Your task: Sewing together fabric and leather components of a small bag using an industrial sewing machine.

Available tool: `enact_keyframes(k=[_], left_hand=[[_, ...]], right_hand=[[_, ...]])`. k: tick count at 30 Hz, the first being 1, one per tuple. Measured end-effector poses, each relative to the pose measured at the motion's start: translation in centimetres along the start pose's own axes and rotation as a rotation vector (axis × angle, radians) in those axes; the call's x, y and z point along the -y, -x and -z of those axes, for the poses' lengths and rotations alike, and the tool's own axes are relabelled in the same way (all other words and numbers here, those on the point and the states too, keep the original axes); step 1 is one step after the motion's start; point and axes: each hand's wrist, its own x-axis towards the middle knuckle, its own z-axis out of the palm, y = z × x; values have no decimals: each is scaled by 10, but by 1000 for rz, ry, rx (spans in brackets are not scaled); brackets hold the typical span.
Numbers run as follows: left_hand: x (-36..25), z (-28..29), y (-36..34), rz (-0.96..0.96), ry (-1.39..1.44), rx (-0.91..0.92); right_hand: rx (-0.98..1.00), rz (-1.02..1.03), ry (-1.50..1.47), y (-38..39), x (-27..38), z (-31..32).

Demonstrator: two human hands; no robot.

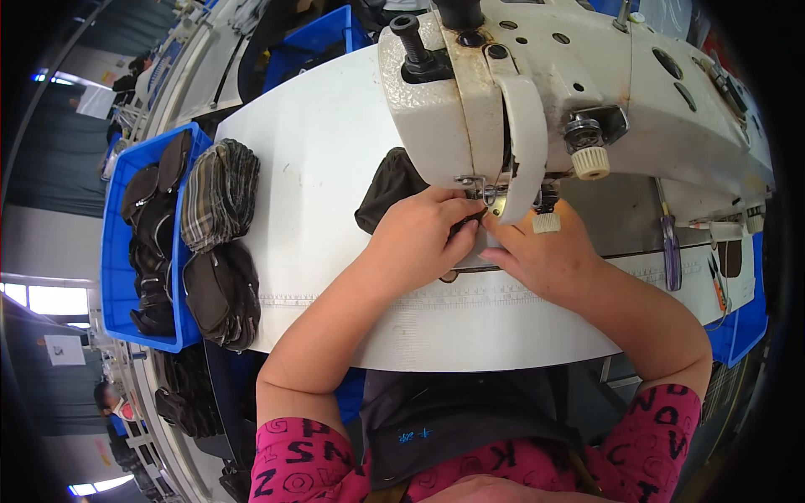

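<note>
A white sewing machine (470,109) stands over the white table, its needle area partly hidden by the machine head and my fingers. A dark brown fabric piece (390,189) lies at the left of the needle, its edge running under my fingers. My left hand (423,235) is closed on this fabric, thumb and fingers pinching it beside the presser foot. From the right, my right hand (549,251) meets it at the needle, fingers closed at the fabric's edge and partly hidden behind the machine. Both hands nearly touch.
At the left, a blue bin (186,318) holds dark fabric pieces. Beside it are stacks of plaid pieces (220,194) and dark pieces (222,293). A purple-handled screwdriver (671,251) lies on the right, near a blue bin (738,331). A ruler strip (335,299) crosses the table.
</note>
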Motion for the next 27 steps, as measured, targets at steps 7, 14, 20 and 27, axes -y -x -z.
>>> enact_keyframes(k=[7, 14, 20, 27], left_hand=[[2, 1, 0, -13, -7, -26], [4, -2, 1, -27, -68, -63], [1, 2, -3, -27, -84, -39], [-3, 0, -4, 7, -71, -42]], right_hand=[[58, 96, -80, -6, 1, 14], [50, 87, -127, -6, 2, 12], [9, 80, -137, -2, 1, 6], [3, 42, -137, -1, 0, 4]])
